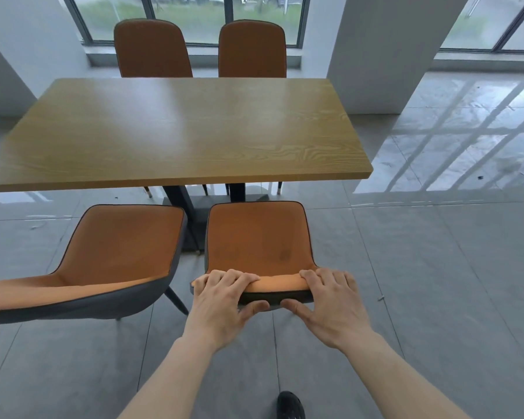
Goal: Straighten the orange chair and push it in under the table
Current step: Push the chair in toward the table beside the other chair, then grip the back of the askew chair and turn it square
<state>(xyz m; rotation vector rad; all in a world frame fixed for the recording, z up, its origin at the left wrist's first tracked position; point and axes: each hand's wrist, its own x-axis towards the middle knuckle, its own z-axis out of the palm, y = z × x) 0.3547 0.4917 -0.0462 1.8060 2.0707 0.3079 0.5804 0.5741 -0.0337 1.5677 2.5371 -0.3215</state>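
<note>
An orange chair with a grey back shell stands in front of me, its seat facing the wooden table. The seat's front edge lies just short of the table's near edge. My left hand grips the left part of the backrest's top, fingers over the orange padding and thumb on the grey back. My right hand grips the right part of the same backrest top in the same way. The chair's legs are hidden below the seat.
A second orange chair stands to the left, close beside the held one and turned at an angle. Two more orange chairs sit at the table's far side. A white pillar rises at the right. My black shoe is on the grey tiled floor.
</note>
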